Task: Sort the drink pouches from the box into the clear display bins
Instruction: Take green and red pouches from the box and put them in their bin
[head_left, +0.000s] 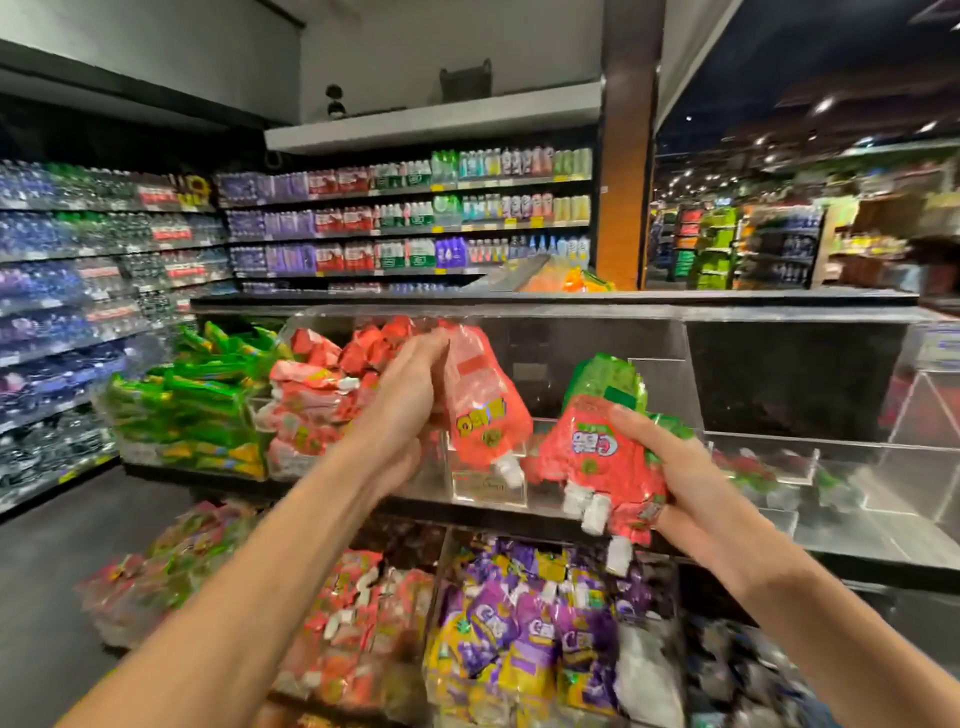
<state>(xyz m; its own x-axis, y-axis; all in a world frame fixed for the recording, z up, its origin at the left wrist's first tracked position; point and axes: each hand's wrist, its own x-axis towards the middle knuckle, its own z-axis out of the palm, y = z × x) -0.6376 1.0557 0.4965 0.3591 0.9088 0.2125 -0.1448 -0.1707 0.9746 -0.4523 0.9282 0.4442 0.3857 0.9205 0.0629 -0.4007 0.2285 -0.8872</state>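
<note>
Forearms nearest, both reaching over the near lower bins (441, 566) of purple pouches (545, 639) and red ones (363, 623). Left hand (410, 395) holds a single red pouch (483, 395) upside down, spout toward the floor, in front of the upper clear bin row (519, 332). Its fingers (431, 348) are nearly straight and pressed together along the pouch's left edge; thumb hidden, so can't tell how it clamps. Right hand (670, 467) grips a bunch of pouches (587, 457), red in front and green behind, spouts hanging down; fingers spread and curled over the front, thumb underneath. Upper bins far left hold green pouches (197, 395), then a red pile (311, 395) just left of the left hand.
</note>
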